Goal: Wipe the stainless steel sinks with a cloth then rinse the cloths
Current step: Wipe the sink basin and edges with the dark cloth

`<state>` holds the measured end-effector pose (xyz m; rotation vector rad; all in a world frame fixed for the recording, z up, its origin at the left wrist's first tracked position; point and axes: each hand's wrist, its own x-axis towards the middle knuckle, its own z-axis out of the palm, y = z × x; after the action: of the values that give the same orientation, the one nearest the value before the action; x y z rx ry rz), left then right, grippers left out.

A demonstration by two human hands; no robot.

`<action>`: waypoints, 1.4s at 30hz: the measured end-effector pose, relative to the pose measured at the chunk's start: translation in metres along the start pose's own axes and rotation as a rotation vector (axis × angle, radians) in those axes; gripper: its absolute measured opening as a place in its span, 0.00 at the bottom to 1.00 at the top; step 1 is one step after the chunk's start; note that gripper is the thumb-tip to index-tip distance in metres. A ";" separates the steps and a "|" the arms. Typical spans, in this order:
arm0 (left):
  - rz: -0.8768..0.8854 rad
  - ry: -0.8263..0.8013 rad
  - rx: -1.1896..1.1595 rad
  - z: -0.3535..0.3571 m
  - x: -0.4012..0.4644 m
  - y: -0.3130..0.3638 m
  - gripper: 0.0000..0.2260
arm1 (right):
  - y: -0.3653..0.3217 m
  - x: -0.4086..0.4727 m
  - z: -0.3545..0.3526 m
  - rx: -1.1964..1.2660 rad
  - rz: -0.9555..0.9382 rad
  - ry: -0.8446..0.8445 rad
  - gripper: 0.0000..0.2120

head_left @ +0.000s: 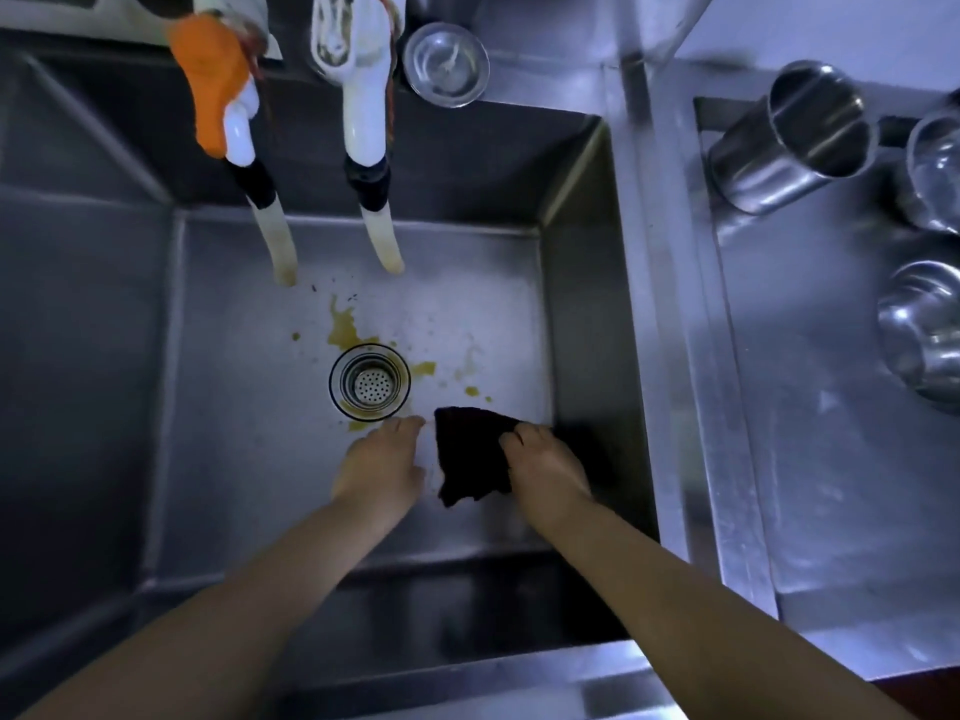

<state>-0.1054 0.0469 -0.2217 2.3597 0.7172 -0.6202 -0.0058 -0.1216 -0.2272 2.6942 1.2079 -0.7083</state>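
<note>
Down in the sink point(582, 304), a person is working both bare hands near the drain strainer point(370, 379). The right hand point(545, 467) is holding a dark cloth point(470, 454), its fingers curling over the cloth's right edge, so that grip is clamped on the fabric; the left hand point(382, 459) is resting just beside the cloth with fingers reaching toward the drain and pinching nothing, though whether it is touching the cloth is hard to tell. The cloth is lying on the sink floor, between the two hands and just right of the drain. Judging by its limp, crumpled outline, it is likely behaving as a soft, light, probably damp rag that is folding freely, so bunching it in the palm or pressing flat on top should be giving better control than pinching a corner. It is looking almost black, irregular and folded, with no pattern readable. Yellowish-brown stains point(348, 330) are spreading around the drain and across the floor, so wiping seems barely under way. Two hose-tipped taps point(371, 163) are hanging above, and steel cups point(795, 137) are sitting on the worktop point(831, 459) to the right.
</note>
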 end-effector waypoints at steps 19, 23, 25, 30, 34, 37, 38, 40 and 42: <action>-0.018 0.069 0.541 0.004 0.037 -0.113 0.40 | 0.013 0.176 0.042 0.047 0.202 0.082 0.27; -0.034 0.038 0.632 0.010 0.046 -0.128 0.42 | 0.019 0.216 0.032 -0.005 0.221 0.075 0.31; -0.050 0.008 0.677 0.012 0.051 -0.132 0.40 | 0.018 0.224 0.031 -0.002 0.234 0.059 0.32; -0.042 -0.031 0.685 0.011 0.055 -0.124 0.33 | 0.013 0.192 0.043 -0.026 0.192 -0.024 0.33; -0.045 -0.080 0.731 0.008 0.054 -0.120 0.32 | -0.007 0.125 0.065 -0.002 0.169 -0.126 0.34; -0.029 -0.109 0.745 0.005 0.055 -0.116 0.28 | -0.028 0.073 0.081 0.024 0.180 -0.297 0.35; -0.025 -0.111 0.739 0.004 0.055 -0.115 0.27 | -0.034 0.059 0.085 0.024 0.180 -0.353 0.36; -0.018 -0.115 0.718 0.003 0.055 -0.114 0.27 | -0.045 0.037 0.091 0.015 0.187 -0.428 0.39; -0.013 -0.110 0.695 0.002 0.055 -0.115 0.27 | -0.050 0.032 0.091 0.113 0.272 -0.329 0.38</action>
<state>-0.1358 0.1431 -0.3004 2.9074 0.5183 -1.1396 -0.0579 -0.0914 -0.3176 2.6136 0.7301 -1.1458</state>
